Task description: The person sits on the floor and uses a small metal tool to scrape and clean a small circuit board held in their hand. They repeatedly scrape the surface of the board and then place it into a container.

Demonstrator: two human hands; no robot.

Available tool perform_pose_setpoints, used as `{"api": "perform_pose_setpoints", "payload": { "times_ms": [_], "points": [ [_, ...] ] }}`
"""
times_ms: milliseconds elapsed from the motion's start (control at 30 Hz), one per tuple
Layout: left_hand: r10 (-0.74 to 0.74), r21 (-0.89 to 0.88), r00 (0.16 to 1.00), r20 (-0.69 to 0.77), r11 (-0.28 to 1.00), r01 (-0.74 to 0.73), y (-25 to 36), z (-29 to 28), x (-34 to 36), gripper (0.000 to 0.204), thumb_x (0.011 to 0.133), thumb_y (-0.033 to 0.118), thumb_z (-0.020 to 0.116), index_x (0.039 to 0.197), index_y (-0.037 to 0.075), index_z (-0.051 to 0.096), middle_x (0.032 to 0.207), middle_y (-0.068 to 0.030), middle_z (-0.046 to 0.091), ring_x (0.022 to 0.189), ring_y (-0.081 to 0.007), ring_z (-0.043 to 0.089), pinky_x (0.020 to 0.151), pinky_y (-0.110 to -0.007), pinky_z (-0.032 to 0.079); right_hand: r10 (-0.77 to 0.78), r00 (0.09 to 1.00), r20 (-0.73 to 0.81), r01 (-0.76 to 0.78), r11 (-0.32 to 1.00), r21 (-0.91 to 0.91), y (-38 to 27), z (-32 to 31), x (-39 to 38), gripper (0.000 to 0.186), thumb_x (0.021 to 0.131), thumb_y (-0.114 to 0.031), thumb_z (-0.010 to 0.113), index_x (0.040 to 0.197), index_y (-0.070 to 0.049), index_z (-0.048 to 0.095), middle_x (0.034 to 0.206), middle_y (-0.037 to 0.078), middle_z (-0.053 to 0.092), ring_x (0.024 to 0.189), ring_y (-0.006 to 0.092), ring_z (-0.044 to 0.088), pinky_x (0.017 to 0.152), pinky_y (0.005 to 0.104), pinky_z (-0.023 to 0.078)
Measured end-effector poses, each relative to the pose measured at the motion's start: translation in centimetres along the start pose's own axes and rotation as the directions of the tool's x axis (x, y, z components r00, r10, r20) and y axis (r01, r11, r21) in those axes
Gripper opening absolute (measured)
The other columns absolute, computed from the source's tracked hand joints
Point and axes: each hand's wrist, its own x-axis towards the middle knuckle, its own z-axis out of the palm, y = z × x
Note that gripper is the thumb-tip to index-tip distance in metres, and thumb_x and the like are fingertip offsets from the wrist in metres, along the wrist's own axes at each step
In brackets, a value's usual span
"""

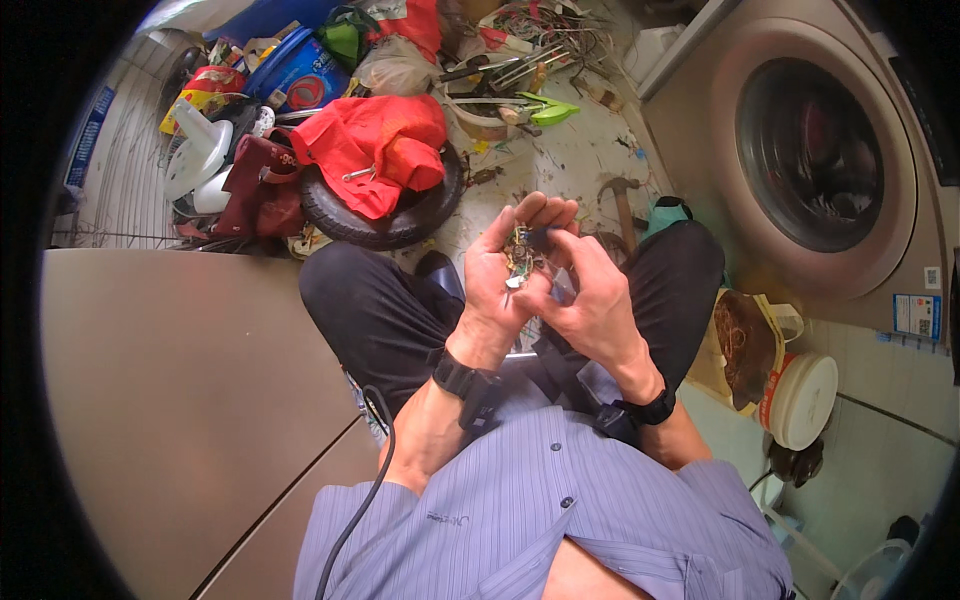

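Held over my lap, my left hand [487, 284] is cupped palm up around a small heap of mixed scraps [520, 252]. Yellowish, green, white and dark bits show in it, some like wire ends; most are too small to name. My right hand [600, 305] bends over the heap from the right, thumb and fingers drawn together at its edge. A dark bit lies by its fingertips, and a small bluish see-through piece shows near its thumb. Whatever those fingers pinch is partly hidden. Both wrists wear black straps.
Ahead, a red cloth [375, 150] lies over a black tyre [440, 205]. Beyond are a blue tub [300, 75] and tangled wires [560, 35]. A hammer [622, 205] lies on the floor beside a washing machine [690, 130]. At right stand a bag of copper-coloured wire [740, 345] and a white bucket [805, 400].
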Motion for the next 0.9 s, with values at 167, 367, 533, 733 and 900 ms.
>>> {"api": "perform_pose_setpoints", "payload": {
  "times_ms": [167,367,533,733,900],
  "points": [
    [0.059,0.152,0.992,-0.111,0.988,-0.042,-0.3,0.1,0.4,0.042,0.110,0.028,0.044,0.124,-0.003,0.069,0.126,-0.0211,0.071,0.128,-0.0365,0.061,0.115,-0.049,0.044,-0.023,1.000,-0.003,0.022,0.993,-0.112,-0.1,0.3,0.3,0.053,0.080,-0.027,0.085,0.119,0.003,0.064,0.101,0.019,0.067,0.086,0.0359,0.070,0.074,0.0419,0.059],
    [-0.026,-0.090,0.999,0.019,0.996,0.028,-0.5,0.1,0.7,0.041,0.109,0.027,0.047,0.122,-0.004,0.070,0.126,-0.0226,0.070,0.130,-0.0385,0.059,0.118,-0.048,0.040,0.031,0.998,-0.059,-0.034,0.998,-0.053,0.4,0.1,1.3,0.028,0.083,-0.015,0.081,0.103,-0.001,0.067,0.089,0.016,0.066,0.079,0.0361,0.068,0.068,0.0412,0.056],
    [-0.029,-0.156,1.000,0.008,0.987,0.030,-0.2,0.2,0.8,0.041,0.108,0.028,0.048,0.122,-0.004,0.069,0.126,-0.0240,0.069,0.131,-0.0385,0.058,0.120,-0.049,0.038,0.044,0.999,0.011,-0.044,0.998,-0.040,0.7,-0.3,1.8,0.025,0.082,-0.010,0.081,0.101,-0.002,0.068,0.088,0.016,0.066,0.078,0.0358,0.067,0.069,0.0409,0.054],
    [0.000,-0.131,1.000,-0.013,0.991,-0.001,0.2,-0.1,1.1,0.042,0.108,0.029,0.049,0.126,-0.005,0.067,0.130,-0.0244,0.068,0.133,-0.0384,0.056,0.121,-0.049,0.037,0.042,0.998,0.037,-0.040,0.998,-0.051,0.7,0.1,2.3,0.028,0.081,-0.009,0.081,0.106,-0.001,0.070,0.089,0.016,0.068,0.081,0.0357,0.068,0.073,0.0403,0.055],
    [0.004,-0.152,1.000,0.004,0.988,-0.003,0.4,-0.5,1.0,0.043,0.109,0.029,0.048,0.128,-0.005,0.066,0.133,-0.0245,0.066,0.134,-0.0390,0.056,0.121,-0.049,0.037,0.133,0.991,0.020,-0.134,0.990,0.047,0.8,0.2,2.2,0.026,0.084,-0.007,0.080,0.107,-0.001,0.071,0.095,0.016,0.072,0.085,0.0324,0.072,0.076,0.0377,0.056]
  ]
}}
